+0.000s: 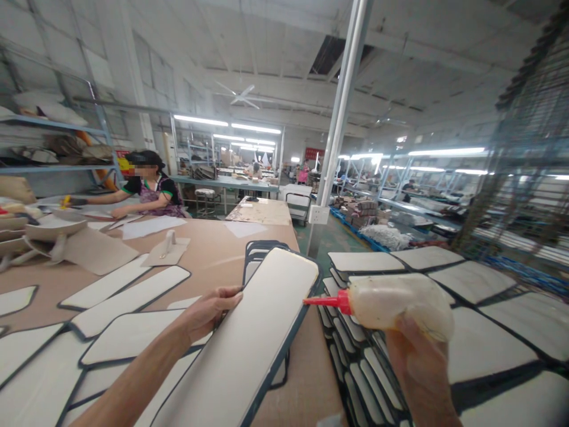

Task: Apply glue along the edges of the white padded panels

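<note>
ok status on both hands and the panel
Left hand gripping pale panel. Right hand around squeeze bottle, red nozzle at panel's right edge, contact unclear. Nothing visible blocking nozzle.

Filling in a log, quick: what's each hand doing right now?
Left hand: closed on the edge of a dark-edged white panel.
Right hand: closed around a translucent bottle with a red nozzle.

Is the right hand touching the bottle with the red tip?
Touching. The head view shows the right hand holding the bottle from below.
</note>
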Action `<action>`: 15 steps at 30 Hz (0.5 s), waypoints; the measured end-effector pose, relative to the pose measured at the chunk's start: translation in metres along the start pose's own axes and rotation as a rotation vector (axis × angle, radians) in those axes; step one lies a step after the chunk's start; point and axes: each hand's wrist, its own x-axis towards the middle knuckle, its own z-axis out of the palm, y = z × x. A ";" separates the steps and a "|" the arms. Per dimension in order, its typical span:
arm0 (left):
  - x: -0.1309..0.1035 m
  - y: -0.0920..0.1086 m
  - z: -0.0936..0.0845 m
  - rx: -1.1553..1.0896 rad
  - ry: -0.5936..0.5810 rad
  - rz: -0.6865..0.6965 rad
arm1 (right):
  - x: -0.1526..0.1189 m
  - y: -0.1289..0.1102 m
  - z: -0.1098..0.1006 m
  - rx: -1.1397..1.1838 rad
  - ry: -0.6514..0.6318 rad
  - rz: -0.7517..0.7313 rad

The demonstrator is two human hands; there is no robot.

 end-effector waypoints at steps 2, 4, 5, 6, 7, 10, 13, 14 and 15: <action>0.000 -0.001 0.001 -0.012 -0.002 -0.004 | 0.000 0.001 0.000 -0.010 0.001 0.013; 0.000 -0.001 0.001 -0.026 0.008 -0.011 | 0.000 0.002 0.000 -0.021 -0.007 0.025; 0.001 -0.001 0.002 -0.032 0.015 -0.011 | 0.000 0.003 0.000 -0.025 -0.011 0.032; 0.001 -0.001 0.002 -0.037 0.020 -0.009 | -0.001 0.004 -0.001 -0.028 -0.013 0.042; 0.001 -0.001 0.003 -0.043 0.020 -0.006 | -0.002 0.005 -0.002 -0.028 -0.014 0.052; 0.002 -0.001 0.004 -0.068 0.025 -0.001 | -0.003 0.007 -0.003 -0.030 -0.014 0.077; 0.004 0.000 0.004 -0.088 0.049 -0.009 | -0.005 0.009 -0.004 -0.032 -0.026 0.091; 0.005 0.000 0.005 -0.092 0.059 -0.010 | -0.005 0.010 -0.004 -0.032 -0.031 0.096; 0.005 0.001 0.005 -0.095 0.068 -0.011 | -0.005 0.011 -0.004 -0.030 -0.037 0.103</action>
